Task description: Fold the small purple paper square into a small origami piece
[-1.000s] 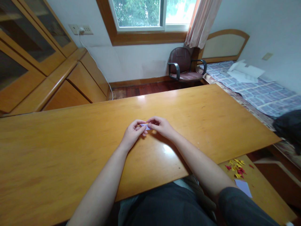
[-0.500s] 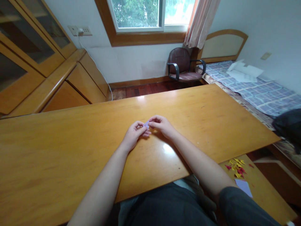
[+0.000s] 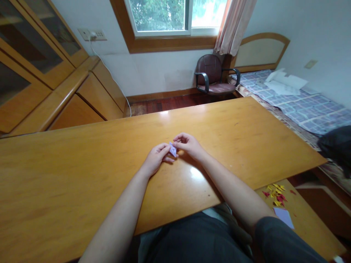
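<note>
In the head view, I saw the folded purple paper (image 3: 173, 150) over the desk (image 3: 82, 175), pinched by the fingers (image 3: 165, 149) of the left hand (image 3: 155, 159) and right hand (image 3: 191, 147). I judged that uneven pulling could tear it, or loose holding could open its folds.

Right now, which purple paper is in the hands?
The folded purple paper, held by the left hand and right hand; the flat purple paper lies near the yellow pieces.
</note>
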A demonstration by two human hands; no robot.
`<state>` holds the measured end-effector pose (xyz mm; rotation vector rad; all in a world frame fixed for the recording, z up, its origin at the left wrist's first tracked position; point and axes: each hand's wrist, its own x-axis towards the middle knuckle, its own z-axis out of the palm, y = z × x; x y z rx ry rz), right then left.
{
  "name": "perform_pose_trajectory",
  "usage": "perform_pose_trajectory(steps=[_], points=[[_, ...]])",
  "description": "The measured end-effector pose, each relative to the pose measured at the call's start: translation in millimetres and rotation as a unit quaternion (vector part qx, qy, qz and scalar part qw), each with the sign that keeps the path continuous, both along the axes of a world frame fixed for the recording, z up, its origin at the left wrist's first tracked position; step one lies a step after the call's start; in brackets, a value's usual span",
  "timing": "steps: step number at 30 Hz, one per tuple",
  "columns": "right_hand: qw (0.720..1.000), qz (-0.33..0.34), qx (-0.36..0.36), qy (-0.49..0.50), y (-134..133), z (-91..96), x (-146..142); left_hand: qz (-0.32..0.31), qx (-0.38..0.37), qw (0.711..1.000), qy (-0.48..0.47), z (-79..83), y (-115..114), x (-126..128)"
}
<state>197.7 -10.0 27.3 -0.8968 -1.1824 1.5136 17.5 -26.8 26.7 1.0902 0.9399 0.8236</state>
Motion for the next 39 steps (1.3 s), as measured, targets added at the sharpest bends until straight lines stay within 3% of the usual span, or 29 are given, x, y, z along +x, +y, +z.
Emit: perform_pose_trajectory(steps=[9, 17, 21, 26, 32, 39], points=[[0.998, -0.011, 0.033, -0.046, 3.3, -0.3, 2.6, 0.021, 0.031, 0.999, 0.036, -4.7, 4.4, -3.2], [0.993, -0.011, 0.061, -0.099, 3.0, -3.1, 4.5, 0.021, 0.033, 0.999, 0.024, 0.5, 1.9, -1.5], [0.99, -0.02, 0.078, -0.12, 1.1, -2.3, 3.0, 0.062, 0.034, 0.997, 0.009, -0.7, 3.3, -1.0], [0.991, 0.014, 0.061, -0.116, -0.3, -3.1, -0.5, 0.113, 0.039, 0.993, -0.005, -0.3, 5.3, -0.7], [0.996, 0.018, 0.035, -0.076, 1.4, -6.8, -1.0, 0.108, 0.007, 0.994, -0.025, 3.6, 4.2, 0.4], [0.987, 0.008, 0.093, -0.13, 1.3, -5.6, 1.6, 0.093, -0.004, 0.995, -0.025, 4.6, 2.3, 1.0]])
